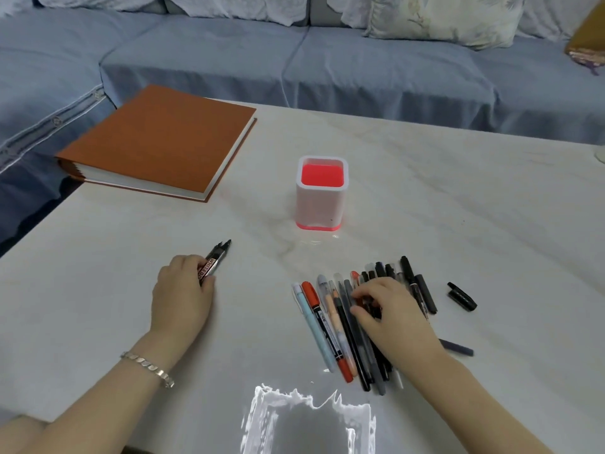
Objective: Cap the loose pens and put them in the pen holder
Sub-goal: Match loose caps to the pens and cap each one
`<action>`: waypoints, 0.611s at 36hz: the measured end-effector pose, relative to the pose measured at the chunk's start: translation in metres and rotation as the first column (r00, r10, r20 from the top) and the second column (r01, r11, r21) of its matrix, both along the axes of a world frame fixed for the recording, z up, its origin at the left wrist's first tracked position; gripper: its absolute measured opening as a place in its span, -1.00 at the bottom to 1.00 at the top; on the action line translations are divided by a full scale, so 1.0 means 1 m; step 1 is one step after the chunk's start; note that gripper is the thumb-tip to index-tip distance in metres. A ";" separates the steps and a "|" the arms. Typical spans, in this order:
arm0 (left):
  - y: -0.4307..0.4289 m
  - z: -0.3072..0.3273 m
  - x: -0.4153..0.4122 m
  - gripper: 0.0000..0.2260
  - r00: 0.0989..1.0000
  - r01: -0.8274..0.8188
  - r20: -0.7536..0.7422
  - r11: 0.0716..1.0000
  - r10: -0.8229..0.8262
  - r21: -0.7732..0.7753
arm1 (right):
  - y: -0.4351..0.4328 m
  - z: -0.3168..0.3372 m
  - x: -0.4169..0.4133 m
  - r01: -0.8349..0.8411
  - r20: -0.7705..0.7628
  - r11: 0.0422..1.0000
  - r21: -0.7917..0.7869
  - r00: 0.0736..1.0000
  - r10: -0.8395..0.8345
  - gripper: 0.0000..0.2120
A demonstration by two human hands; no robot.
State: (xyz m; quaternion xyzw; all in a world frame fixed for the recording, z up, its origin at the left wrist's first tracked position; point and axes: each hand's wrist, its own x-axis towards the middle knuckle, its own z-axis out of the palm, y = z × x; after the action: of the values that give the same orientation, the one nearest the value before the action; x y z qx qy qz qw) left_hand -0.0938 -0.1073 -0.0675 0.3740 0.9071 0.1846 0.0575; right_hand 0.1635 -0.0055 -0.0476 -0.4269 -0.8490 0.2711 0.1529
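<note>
Gripping a black marker (pixel 212 262) in the left hand (pixel 183 290), fingers curled tight round the barrel, front end poking up toward the pen holder (pixel 320 198). Looks uncapped, so probably just parked there waiting for a cap. Digging into the pile of pens (pixel 340 329) with the right hand (pixel 389 309), fingers bent over the middle of the heap. Can't tell if actually pinching one or only raking through. Guessing a cap hunt, lol, with a loose black cap (pixel 461 296) lying just right of the pile. Holder upright, well beyond the pens, nothing showing inside: squarish, rounded corners, matte white outside, bright red within. Pens mostly slim smooth plastic sticks, laid side by side on the glossy marble-look table (pixel 458 208).
</note>
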 end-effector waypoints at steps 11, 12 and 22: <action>0.015 -0.005 0.051 -0.84 0.989 0.125 0.074 0.992 -0.126 0.026 | 0.001 0.003 0.035 0.054 -0.031 0.999 -0.001 0.998 -0.054 -0.84; 0.016 -0.003 0.055 -0.84 0.990 0.122 0.069 0.992 -0.125 0.043 | 0.006 0.003 0.041 0.089 -0.030 0.996 0.010 0.996 -0.089 -0.85; 0.011 0.034 0.101 -0.98 0.939 0.239 0.175 0.928 -0.296 0.286 | 0.053 -0.010 0.091 0.396 -0.017 0.918 0.031 0.918 -0.396 -0.83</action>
State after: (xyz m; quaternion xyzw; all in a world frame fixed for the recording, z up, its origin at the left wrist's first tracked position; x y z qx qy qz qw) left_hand 0.0075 -0.0967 -0.0340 0.4768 0.8035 0.3316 0.1303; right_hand 0.2544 0.0475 -0.0572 -0.5856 -0.7489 0.2225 0.2163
